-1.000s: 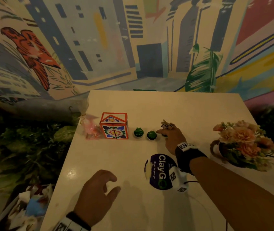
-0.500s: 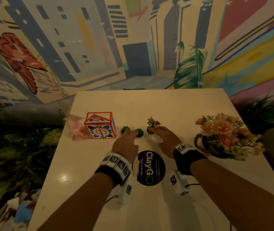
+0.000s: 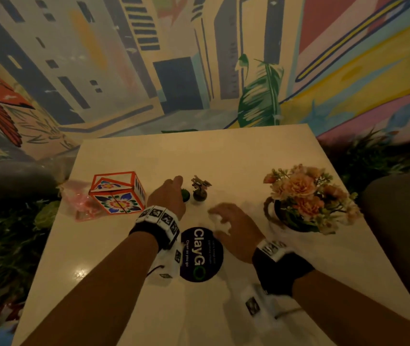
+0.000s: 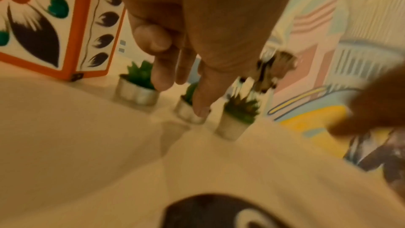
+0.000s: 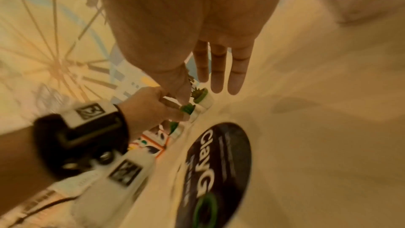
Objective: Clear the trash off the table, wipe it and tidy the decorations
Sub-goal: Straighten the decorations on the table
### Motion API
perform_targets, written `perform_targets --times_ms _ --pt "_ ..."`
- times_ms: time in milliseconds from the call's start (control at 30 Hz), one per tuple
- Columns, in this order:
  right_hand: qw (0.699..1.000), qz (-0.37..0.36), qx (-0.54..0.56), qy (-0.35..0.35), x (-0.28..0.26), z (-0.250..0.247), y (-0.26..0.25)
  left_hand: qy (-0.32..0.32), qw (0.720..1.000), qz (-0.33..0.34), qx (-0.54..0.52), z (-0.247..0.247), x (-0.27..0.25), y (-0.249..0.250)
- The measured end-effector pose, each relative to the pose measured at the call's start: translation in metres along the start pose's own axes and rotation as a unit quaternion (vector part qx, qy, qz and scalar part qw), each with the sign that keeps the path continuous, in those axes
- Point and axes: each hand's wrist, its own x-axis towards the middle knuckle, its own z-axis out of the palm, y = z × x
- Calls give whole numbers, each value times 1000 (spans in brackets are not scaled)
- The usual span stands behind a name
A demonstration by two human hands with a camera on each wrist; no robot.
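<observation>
Against the painted mural wall, our pale table [image 3: 224, 156] held decorations only.

Since a second earlier, our left hand [image 3: 167, 197] had come forward to pinch the middle little plant pot [image 4: 188, 113] beside the patterned box [image 3: 118, 193], so tidying was underway; our right hand [image 3: 234, 231] had drawn back, fingers straight and empty.

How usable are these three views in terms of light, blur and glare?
Head view: dim, warm light, a small glare spot on the table, right hand smeared by motion. Left wrist view: soft all over, the little plant pots blurred, left hand fills the top. Right wrist view: streaked blur, round sticker legible but stretched.
</observation>
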Motion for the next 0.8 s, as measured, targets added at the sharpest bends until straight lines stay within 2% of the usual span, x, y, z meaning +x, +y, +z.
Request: perform_targets --times_ms 67,133,167,233,300,367,433,567,633,733,800 --pt "997 27 66 -28 -47 -5 14 53 998 6 -43 -7 -14 9" --pt "989 88 98 -72 -88 -18 39 116 985 79 -103 -9 -38 24" --pt "984 125 102 -80 -103 -27 54 106 979 115 -127 -6 -49 35" --pt "977 192 90 -21 -120 -48 86 6 976 138 -168 9 -65 61" --pt "959 245 120 72 -123 -67 112 -126 968 104 -189 29 -72 89" --pt "932 265 210 134 -114 -83 126 -203 953 70 -212 45 -78 120" --pt "917 249 268 157 -98 -93 129 -227 940 46 -249 53 -85 144" --pt "925 228 260 161 -72 -103 133 -197 914 -3 -354 71 -94 176" --pt "940 217 215 149 -63 -103 129 -161 897 -10 -412 73 -93 178" --pt "968 167 169 86 -47 -98 107 -97 884 -11 -457 63 -83 165" --pt "976 94 171 93 -26 -91 85 -71 883 -46 -461 51 -71 147"
